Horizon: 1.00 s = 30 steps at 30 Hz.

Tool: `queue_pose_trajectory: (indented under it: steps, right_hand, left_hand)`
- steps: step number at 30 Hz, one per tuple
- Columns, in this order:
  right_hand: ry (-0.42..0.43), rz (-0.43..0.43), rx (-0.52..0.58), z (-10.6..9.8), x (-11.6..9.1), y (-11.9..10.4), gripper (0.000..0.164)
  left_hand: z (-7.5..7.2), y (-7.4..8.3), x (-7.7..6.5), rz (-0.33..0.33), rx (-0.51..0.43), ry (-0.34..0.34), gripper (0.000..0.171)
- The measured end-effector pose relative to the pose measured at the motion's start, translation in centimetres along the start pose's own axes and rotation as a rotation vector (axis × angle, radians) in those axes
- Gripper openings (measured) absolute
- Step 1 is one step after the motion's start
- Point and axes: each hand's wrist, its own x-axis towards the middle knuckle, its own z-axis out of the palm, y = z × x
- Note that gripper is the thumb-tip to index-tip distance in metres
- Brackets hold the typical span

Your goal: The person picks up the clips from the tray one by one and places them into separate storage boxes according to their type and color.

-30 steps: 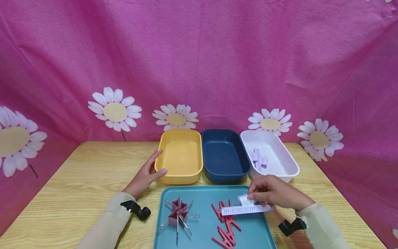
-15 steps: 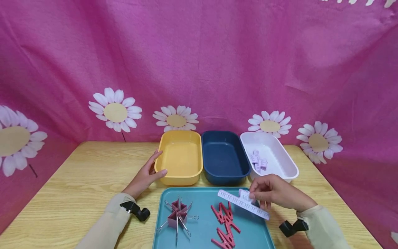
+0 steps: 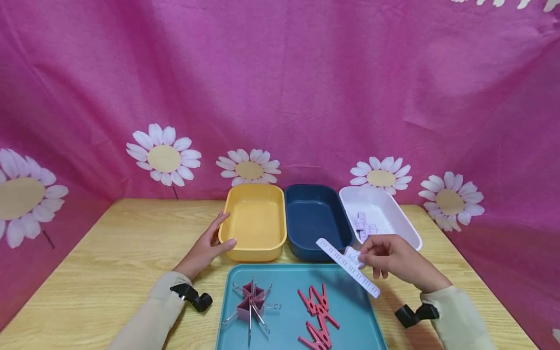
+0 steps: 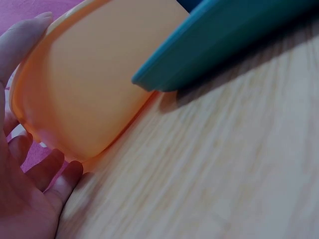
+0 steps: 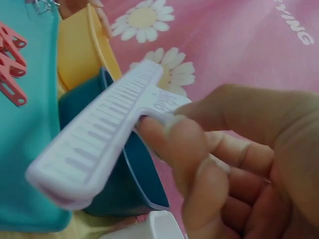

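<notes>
The right hand (image 3: 395,261), fingers clamped on a ruler clip (image 3: 347,266), should lift it clear of the navy tub (image 3: 301,250); the left hand (image 3: 204,250), fingers apart, touches the yellow tub (image 3: 255,254).

The right hand (image 3: 397,261) pinches a pale clip (image 3: 346,264) above the one o'clock corner of the tray (image 3: 286,323); the left hand (image 3: 204,249) touches the yellow bin (image 3: 257,254) at nine o'clock.

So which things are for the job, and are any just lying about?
Likely the job: long clip in the right hand, white bin holding similar clips, yellow bin, navy bin, teal tray, red pegs, binder clips.

Likely just background: flowered cloth, wooden table.
</notes>
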Motion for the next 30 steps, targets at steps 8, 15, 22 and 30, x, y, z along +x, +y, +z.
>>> queue_pose_trajectory:
  steps: [8,15,22,30]
  right_hand:
    - [0.206,0.115,0.048,-1.4,0.4,0.3,0.029]
    - [0.354,0.165,0.054,-2.8,1.0,1.1,0.038]
    - [0.430,0.186,0.143,-3.5,1.5,2.5,0.036]
    - [0.477,0.209,0.166,-4.3,2.1,3.7,0.031]
  left_hand:
    - [0.0,0.0,-0.2,-0.005,-0.011,-0.002,0.075]
    - [-0.1,-0.2,-0.1,0.016,-0.038,-0.014,0.077]
    - [0.0,-0.2,-0.1,0.019,-0.062,-0.025,0.076]
    - [-0.1,-0.3,-0.1,0.023,-0.050,-0.012,0.074]
